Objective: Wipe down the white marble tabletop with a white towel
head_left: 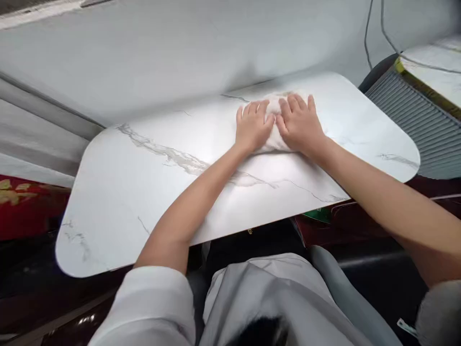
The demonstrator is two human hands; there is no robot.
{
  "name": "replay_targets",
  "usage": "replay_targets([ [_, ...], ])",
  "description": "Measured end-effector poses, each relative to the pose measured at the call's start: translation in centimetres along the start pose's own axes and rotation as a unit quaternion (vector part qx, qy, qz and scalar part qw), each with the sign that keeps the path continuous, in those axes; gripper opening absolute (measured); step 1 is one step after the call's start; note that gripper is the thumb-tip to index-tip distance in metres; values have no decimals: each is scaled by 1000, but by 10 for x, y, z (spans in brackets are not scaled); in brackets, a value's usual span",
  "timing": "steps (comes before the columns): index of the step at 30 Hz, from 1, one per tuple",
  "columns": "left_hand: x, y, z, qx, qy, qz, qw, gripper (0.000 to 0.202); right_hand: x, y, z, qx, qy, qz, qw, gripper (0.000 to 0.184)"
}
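Folds of pale material (39, 127) at nine o'clock, with a red item (25, 206) bearing gold patterning beneath; then a white desk (252, 194), veined grey like marble, corners rounded; behind, a plain pale wall (162, 53) from ten round to one; dark space below the near edge at six; ribbed grey panel (421, 120) between two and three. Counted, left to right: one left hand (254, 125), palm down, fingers slightly apart, on the left part of one bundled white cloth (275, 139), at two o'clock from the desk's middle; one right hand (302, 125), palm down, fingers spread wider, on the cloth's right part, thumb near the other thumb; two thin dark cables (366, 36) between one and two.
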State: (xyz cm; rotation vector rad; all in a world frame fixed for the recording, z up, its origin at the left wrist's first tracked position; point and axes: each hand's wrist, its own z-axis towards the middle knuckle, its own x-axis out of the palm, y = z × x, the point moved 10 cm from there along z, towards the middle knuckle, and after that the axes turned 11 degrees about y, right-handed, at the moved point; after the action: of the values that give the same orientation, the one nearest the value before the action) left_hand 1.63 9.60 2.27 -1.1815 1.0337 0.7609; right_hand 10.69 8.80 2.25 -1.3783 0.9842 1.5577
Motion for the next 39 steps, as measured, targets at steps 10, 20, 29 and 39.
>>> replay_targets([
  [10, -3, -15, -140, 19, 7, 16, 1000, 45, -14, 71, -120, -42, -33, -3, 999, 58],
  [20, -5, -8, -192, 24, 50, 27, 998, 49, -16, 108, -152, -72, -32, 0, 997, 56],
  [29, -19, 36, -143, -27, 18, 26, 999, 45, -3, 114, -75, -72, 59, 14, 996, 56],
  [39, -40, 109, -36, -19, -49, -44, 998, 36, 7, 105, 45, -44, 36, 56, 997, 49],
])
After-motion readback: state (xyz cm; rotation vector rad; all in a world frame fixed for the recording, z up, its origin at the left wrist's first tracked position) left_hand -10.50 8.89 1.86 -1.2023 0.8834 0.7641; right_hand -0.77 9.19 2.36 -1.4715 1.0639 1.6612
